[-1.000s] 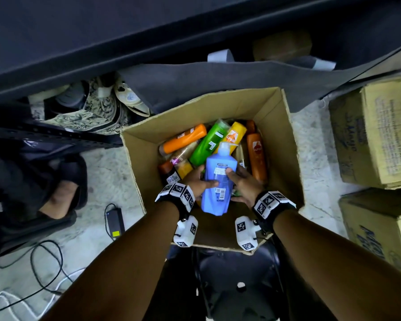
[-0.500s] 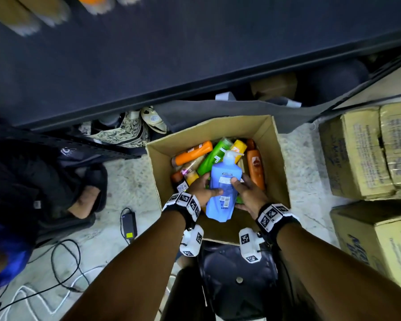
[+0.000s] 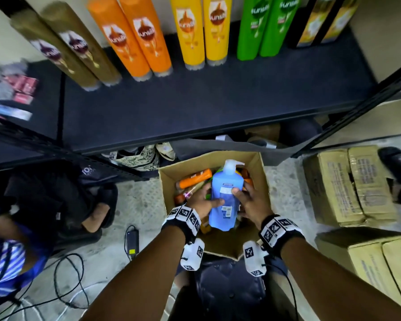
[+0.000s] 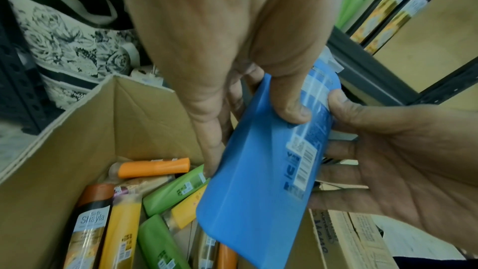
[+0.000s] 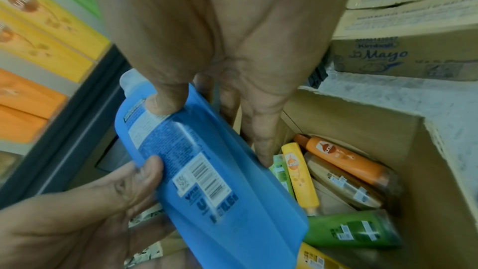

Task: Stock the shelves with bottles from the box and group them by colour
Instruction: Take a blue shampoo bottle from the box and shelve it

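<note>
While both hands grip it, blue bottle point(image 3: 226, 200) clears box point(image 3: 259, 172).

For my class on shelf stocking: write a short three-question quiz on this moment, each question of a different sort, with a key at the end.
1. True or false: the big blue pump bottle is held by both the left hand and the right hand.
2. Multiple choice: on the dark shelf, which pair stands between the two orange bottles and the two green bottles? A) brown B) yellow C) blue
3. Fill in: the bottles left to stock lie in an open ____ box.

Key: 1 true; 2 B; 3 cardboard
</note>
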